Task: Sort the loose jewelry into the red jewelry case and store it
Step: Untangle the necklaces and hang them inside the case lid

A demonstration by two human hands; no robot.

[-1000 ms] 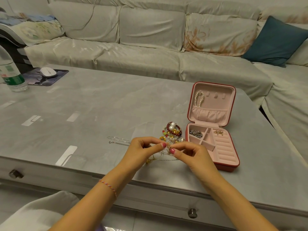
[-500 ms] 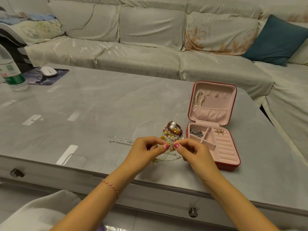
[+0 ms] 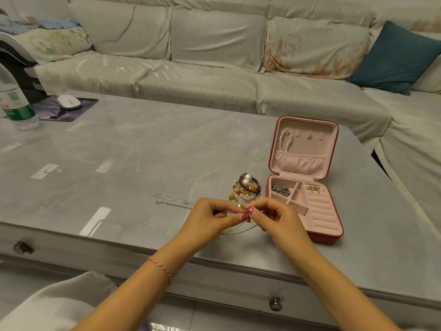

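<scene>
My left hand (image 3: 210,217) and right hand (image 3: 278,217) pinch a gold chain (image 3: 241,229) above the glossy grey desk (image 3: 143,151), cream sofa (image 3: 202,68) behind.

Both forearms are bare, with no sleeves in view. The left wrist carries a thin braided string bracelet (image 3: 160,268) in pink, orange and a darker thread, lying snug across the wrist. The nails showing on the left hand (image 3: 210,217) and the right hand (image 3: 278,217) are painted a glossy pink. No rings or watch show on either hand. The nails look short and rounded.
</scene>
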